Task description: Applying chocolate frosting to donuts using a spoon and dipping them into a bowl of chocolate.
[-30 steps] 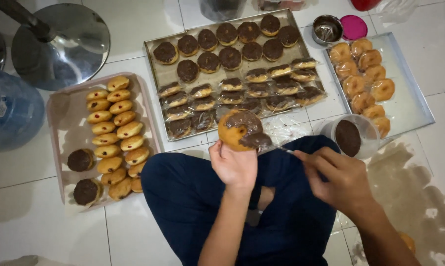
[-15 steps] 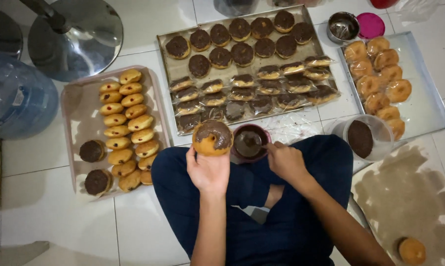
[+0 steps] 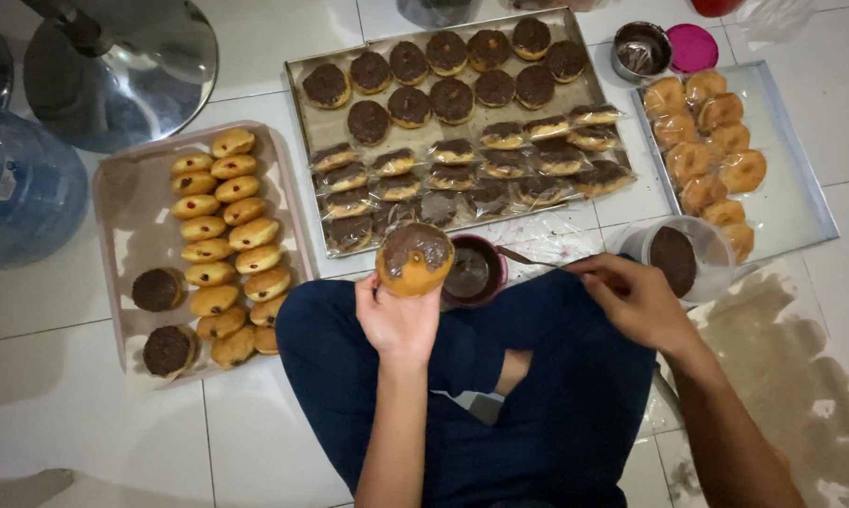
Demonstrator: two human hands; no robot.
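Since half a second ago, the right hand (image 3: 636,301) has drawn back from over the small maroon bowl (image 3: 473,271) toward the person's right, and now pinches the handle of a thin spreading knife (image 3: 530,259) whose tip points at the bowl's chocolate. Meanwhile the left hand (image 3: 396,320) stays raised above the knee, fingers cupped narrowly around the underside of a round doughnut (image 3: 415,260) whose top is only partly smeared with chocolate; it sits just beside the bowl, touching or nearly so. Beyond them lies a metal tray (image 3: 321,122) with chocolate-topped doughnuts in back rows and plastic-wrapped ones in front. On the person's left, a pinkish tray (image 3: 128,202) carries two columns of plain filled buns, plus two chocolate-coated ones near its left edge. On the right, a second metal tray (image 3: 801,188) bears plain glazed-looking rings, and a clear tub of chocolate (image 3: 680,259) stands near the right hand. A large blue water jug (image 3: 20,193) stands at far left.
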